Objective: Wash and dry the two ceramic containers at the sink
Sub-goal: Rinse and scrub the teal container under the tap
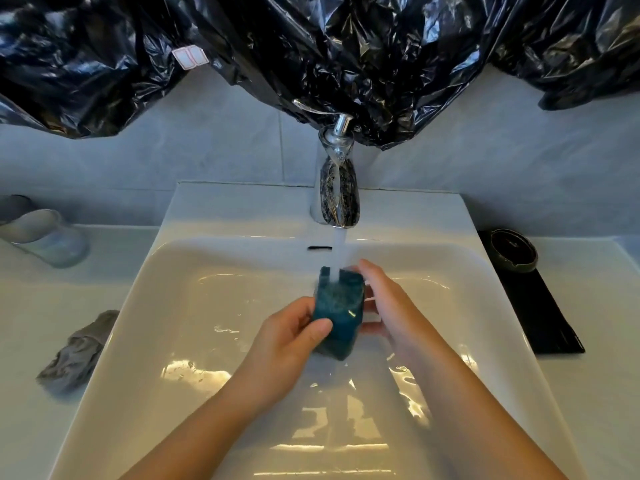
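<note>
A teal ceramic container [341, 308], blocky in shape, is held over the white sink basin [194, 306] under the running stream from the chrome tap [337, 188]. My left hand [287, 341] grips its left side with the thumb across the front. My right hand [384, 306] cups its right side, fingers wrapped behind it. Water falls into the container's open top. A second, dark round ceramic container [514, 250] sits on a black mat [540, 306] on the counter to the right of the sink.
A crumpled grey cloth [78, 351] lies on the counter left of the basin. Further back on the left lies a pale cup [41, 237], tipped over. Black plastic sheeting [311, 46] hangs across the wall above the tap.
</note>
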The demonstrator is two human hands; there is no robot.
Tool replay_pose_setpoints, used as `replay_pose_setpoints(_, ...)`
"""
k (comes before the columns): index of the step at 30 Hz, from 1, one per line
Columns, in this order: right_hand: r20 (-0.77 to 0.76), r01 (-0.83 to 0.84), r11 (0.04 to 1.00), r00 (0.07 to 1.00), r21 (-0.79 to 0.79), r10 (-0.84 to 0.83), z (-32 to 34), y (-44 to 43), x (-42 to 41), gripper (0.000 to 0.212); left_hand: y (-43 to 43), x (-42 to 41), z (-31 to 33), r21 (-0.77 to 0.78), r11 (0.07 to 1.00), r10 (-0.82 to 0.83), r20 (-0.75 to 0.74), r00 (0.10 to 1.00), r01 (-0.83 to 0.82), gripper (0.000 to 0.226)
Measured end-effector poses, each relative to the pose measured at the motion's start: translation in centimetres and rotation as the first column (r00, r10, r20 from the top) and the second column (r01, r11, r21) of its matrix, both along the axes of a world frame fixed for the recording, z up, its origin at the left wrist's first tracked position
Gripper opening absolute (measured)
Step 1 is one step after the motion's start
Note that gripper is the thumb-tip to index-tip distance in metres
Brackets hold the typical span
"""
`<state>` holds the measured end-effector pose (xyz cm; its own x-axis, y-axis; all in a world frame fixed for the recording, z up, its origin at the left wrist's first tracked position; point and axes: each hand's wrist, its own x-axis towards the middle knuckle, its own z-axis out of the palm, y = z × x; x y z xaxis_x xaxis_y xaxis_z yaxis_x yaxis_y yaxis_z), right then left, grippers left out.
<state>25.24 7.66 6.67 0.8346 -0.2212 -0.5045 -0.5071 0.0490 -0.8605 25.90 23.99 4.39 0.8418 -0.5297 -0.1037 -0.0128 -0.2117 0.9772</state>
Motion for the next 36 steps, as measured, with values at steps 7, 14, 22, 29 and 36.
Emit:
replay_pose_setpoints(7, -0.072, 0.156, 0.918, 0.988, 0.365, -0.139, -2.1, -0.2, -0.3, 0.042, -0.5, 1.1, -0.1, -0.438, 0.814, 0.039, -0.613, 0.789, -0.381, 0.036)
replay_pose_setpoints(14, -0.042, 0.193, 0.801, 0.978, 0.566, -0.206, -2.7, 0.6, -0.2, 0.041, -2.4, 2.0, 0.8, -0.401, 0.774, 0.112, -0.676, 0.729, -0.491, 0.044)
replay_pose_setpoints(22, 0.048, 0.008, 0.752, 0.998, 0.659, -0.052, -3.0, -0.3, -0.8, 0.055, -1.9, 0.0, 0.5, 0.401, 0.914, -0.258, 0.453, 0.853, 0.063, 0.019)
replay_pose_setpoints(29, 0.133, 0.032, 0.768, 0.979, 0.639, -0.151, -3.5, 0.1, -0.8, 0.06, -0.5, 2.9, 0.1, 0.7, 0.714, -0.616, 0.639, 0.461, -0.015, 0.018)
replay_pose_setpoints(36, 0.161, 0.127, 0.909, 0.965, 0.397, -0.205, -3.6, -0.1, -0.4, 0.032, -0.3, 3.5, 0.0, 0.733, 0.68, -0.647, 0.615, 0.45, -0.025, 0.013)
